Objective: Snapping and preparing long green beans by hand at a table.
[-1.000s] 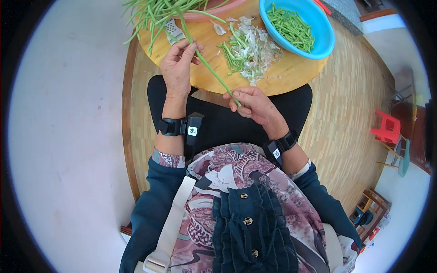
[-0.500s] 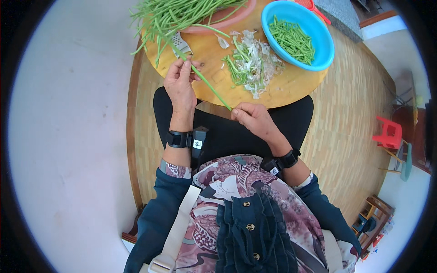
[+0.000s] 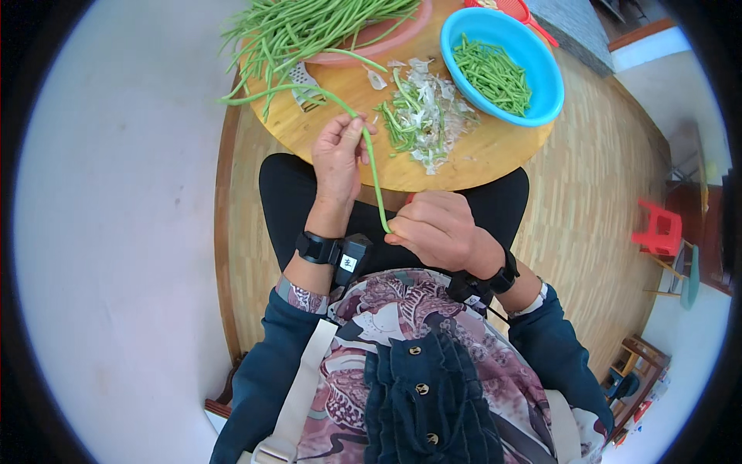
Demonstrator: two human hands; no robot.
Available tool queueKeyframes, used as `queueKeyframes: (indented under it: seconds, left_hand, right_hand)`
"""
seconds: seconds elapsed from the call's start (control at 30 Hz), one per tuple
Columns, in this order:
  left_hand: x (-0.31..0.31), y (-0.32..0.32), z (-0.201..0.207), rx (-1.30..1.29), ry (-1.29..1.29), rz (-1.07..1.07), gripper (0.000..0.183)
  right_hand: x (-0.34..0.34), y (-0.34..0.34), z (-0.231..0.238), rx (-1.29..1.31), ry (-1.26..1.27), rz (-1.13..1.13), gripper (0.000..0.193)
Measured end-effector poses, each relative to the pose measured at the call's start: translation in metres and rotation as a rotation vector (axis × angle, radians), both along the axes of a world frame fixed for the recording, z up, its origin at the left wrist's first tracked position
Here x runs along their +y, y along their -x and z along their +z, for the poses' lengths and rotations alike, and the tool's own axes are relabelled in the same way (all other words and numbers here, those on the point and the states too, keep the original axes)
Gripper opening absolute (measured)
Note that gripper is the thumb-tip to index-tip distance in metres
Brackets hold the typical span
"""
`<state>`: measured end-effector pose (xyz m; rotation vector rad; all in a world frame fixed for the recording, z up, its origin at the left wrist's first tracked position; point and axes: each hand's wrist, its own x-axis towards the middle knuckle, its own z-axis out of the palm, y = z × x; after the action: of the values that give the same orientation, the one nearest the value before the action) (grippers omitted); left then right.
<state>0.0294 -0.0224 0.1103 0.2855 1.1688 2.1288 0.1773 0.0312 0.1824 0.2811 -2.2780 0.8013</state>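
L hand (image 3: 338,157) pinches long green bean (image 3: 372,172) abt midway; R hand (image 3: 439,228), clenched, grips one end. Seen from here: blue basin (image 3: 548,87) w/ cut beans (image 3: 495,73) on desk (image 3: 491,148) beyond R hand.

The person near me wears dark teal sleeves (image 3: 253,375), patterned cuffs (image 3: 303,298), a mauve print garment (image 3: 410,305), a ruffled navy panel (image 3: 394,387) with gold-toned buttons (image 3: 422,389), cream straps (image 3: 311,363) and black wristbands (image 3: 313,247).
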Motion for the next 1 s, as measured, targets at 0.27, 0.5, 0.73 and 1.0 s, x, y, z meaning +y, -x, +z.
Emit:
queueKeyframes:
  seconds: [0.27,0.5,0.73,1.0]
  left_hand:
    - [0.006,-0.013,0.004,0.021,0.002,-0.145,0.016]
    - [0.005,-0.009,0.001,-0.028,0.032,-0.096,0.013]
    - [0.003,-0.014,-0.004,-0.054,0.057,-0.180,0.013]
    - [-0.001,-0.011,-0.009,-0.043,0.144,-0.240,0.013]
  right_hand:
    - [-0.001,-0.004,0.009,0.059,-0.047,0.034,0.024]
    - [-0.003,-0.007,0.005,-0.081,0.148,0.073,0.020]
    - [-0.007,-0.003,0.006,-0.089,0.057,0.122,0.021]
    - [-0.011,-0.011,-0.006,-0.226,0.101,0.100,0.017]
